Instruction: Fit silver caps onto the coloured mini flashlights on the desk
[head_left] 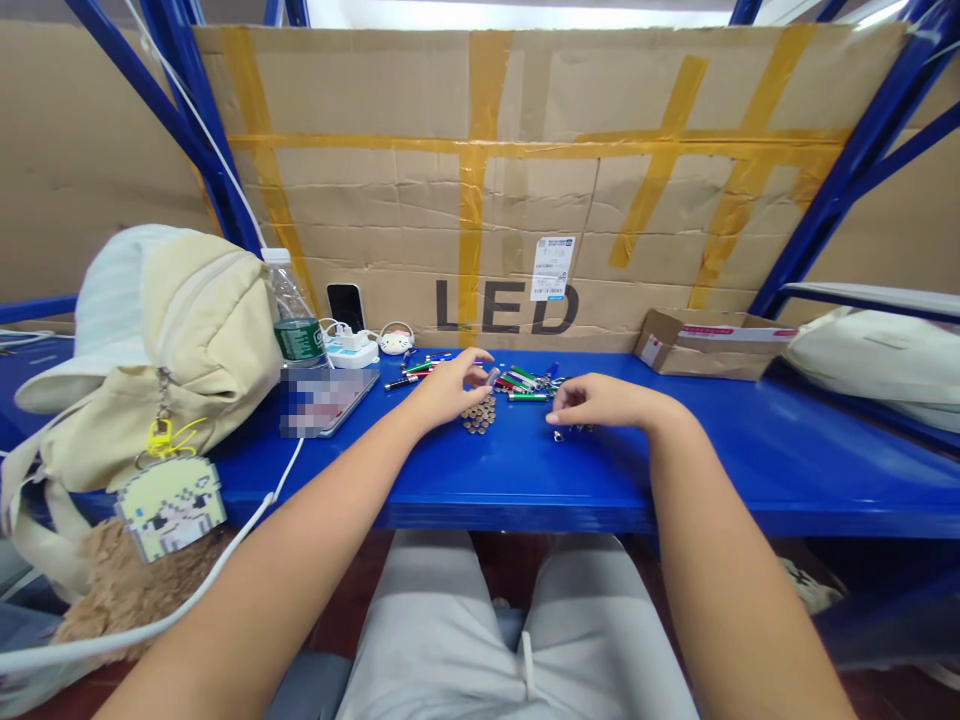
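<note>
My left hand (452, 388) is over the blue tabletop, thumb and fingers closed around a small silvery piece (492, 376) whose kind is too small to tell. Just below it lies a cluster of small round brownish discs (478, 416). To the right, my right hand (592, 400) hangs low with its fingertips bent together. Whether anything is pinched there is hidden. Small shiny metal bits (558, 436) lie under its fingers, partly covered by the hand. Between and behind the hands is a pile of coloured metallic pen-like tubes (525, 382), green, red and silver.
On the left are a cream backpack (217, 310), a water bottle (296, 315), a tablet-like device (349, 400) and a white power strip (351, 350). An open cardboard box (712, 345) stands at the back right. A tall taped cardboard sheet (390, 220) closes off the back.
</note>
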